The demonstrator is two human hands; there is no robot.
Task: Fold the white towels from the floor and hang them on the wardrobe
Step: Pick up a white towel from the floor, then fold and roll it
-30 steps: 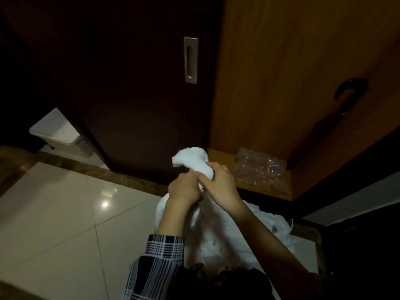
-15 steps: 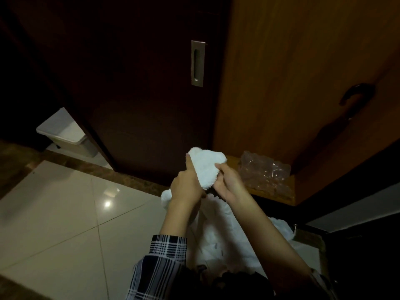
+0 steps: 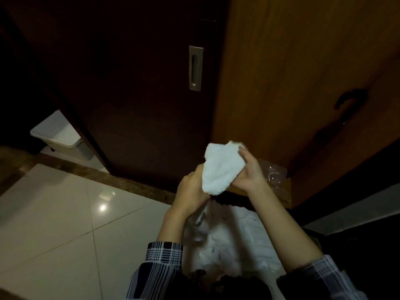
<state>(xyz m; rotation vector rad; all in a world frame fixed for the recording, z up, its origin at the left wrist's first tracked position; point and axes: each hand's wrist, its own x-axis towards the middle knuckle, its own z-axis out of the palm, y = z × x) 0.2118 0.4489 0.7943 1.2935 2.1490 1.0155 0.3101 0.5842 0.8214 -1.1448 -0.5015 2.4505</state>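
A small white towel (image 3: 221, 167), folded into a thick pad, is held up between both hands in front of the wardrobe. My left hand (image 3: 190, 191) grips its lower left edge from below. My right hand (image 3: 251, 172) holds its right side, thumb along the top edge. Beneath my arms a heap of white towels (image 3: 233, 237) lies on the floor. The wardrobe shows a dark sliding door (image 3: 138, 94) with a metal recessed handle (image 3: 195, 68), and a lighter brown door (image 3: 292, 72) with a dark curved handle (image 3: 348, 98).
A crumpled clear plastic bag (image 3: 276, 174) lies on the wardrobe's bottom ledge behind my right hand. A white lidded bin (image 3: 61, 135) stands at the left, past the dark door. Glossy white floor tiles (image 3: 65, 224) spread to the lower left, edged by a brown marble strip.
Both hands have lifted the towel higher and to the right. It went from a bunched lump to a flatter folded pad, and my right hand shifted round to its right side.
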